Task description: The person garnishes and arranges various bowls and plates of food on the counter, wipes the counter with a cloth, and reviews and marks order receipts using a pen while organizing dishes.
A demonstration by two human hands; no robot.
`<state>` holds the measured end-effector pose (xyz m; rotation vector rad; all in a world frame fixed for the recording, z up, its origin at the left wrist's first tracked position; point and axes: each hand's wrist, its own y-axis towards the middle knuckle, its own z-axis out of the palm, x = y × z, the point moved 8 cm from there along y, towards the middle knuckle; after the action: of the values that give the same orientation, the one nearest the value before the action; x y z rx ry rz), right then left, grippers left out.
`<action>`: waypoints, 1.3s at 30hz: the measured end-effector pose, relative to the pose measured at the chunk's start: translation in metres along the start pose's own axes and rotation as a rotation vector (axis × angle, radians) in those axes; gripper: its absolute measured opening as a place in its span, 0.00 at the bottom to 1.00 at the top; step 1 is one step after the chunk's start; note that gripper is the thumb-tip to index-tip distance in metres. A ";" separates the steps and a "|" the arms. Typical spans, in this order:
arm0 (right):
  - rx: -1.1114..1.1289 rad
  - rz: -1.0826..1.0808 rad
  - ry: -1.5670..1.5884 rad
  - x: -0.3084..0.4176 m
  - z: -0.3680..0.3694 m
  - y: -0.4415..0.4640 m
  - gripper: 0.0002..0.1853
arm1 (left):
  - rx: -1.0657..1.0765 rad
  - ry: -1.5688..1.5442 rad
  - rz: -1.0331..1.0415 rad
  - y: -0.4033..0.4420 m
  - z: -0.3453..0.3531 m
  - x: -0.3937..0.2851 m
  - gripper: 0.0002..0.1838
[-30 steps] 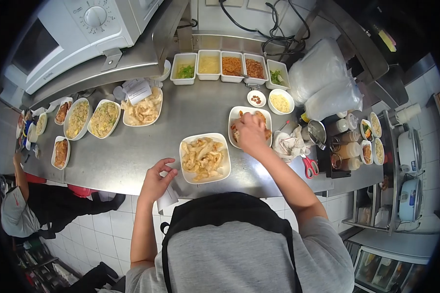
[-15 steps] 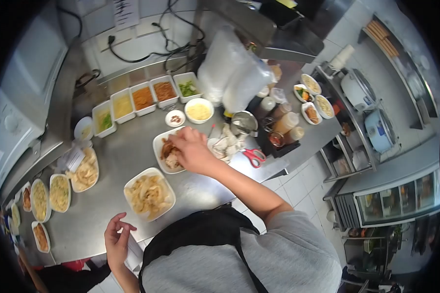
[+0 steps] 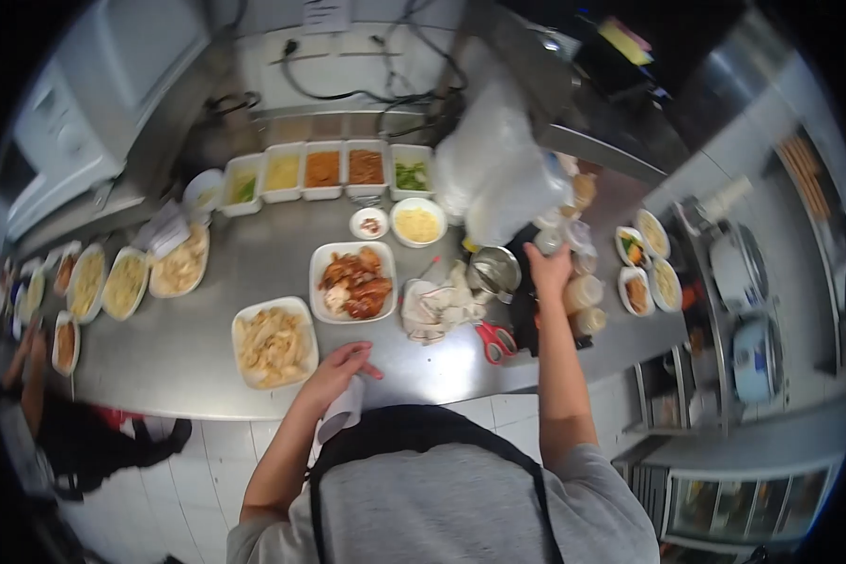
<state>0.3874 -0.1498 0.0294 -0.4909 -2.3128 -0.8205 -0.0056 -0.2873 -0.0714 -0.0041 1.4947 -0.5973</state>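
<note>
My right hand [image 3: 548, 270] reaches into the black caddy [image 3: 526, 324] at the right, its fingers closed around a clear shaker bottle with a pale top [image 3: 549, 241]. My left hand [image 3: 344, 370] hovers by the counter's front edge with fingers stretched out and apart. Just beneath it is a curled white sheet [image 3: 341, 412]; I cannot tell whether the hand touches it. Ahead of that hand sits a white tray of glazed, browned meat pieces [image 3: 357, 285]. To its left, a second white tray holds pale yellowish pieces [image 3: 275, 344].
A cloth [image 3: 442, 307], red scissors [image 3: 494, 342] and a metal pitcher [image 3: 494, 271] lie near the caddy. Several topping tubs [image 3: 323, 173] line the back, beside plastic bags [image 3: 508, 179]. Filled dishes [image 3: 125, 284] stand left, where another person's hands [image 3: 30, 352] show.
My right hand has left the meat tray and moved right to the shaker in the caddy. My left hand has come forward and right, nearer the trays. The view has turned.
</note>
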 end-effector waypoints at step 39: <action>0.766 -0.332 0.258 0.177 0.009 -0.091 0.27 | 0.044 -0.204 -0.090 -0.010 -0.015 0.005 0.27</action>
<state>0.2064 -0.1872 0.1026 0.3208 -2.2656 -0.0766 -0.0233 -0.2925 -0.0741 -0.0966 1.2882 -0.6816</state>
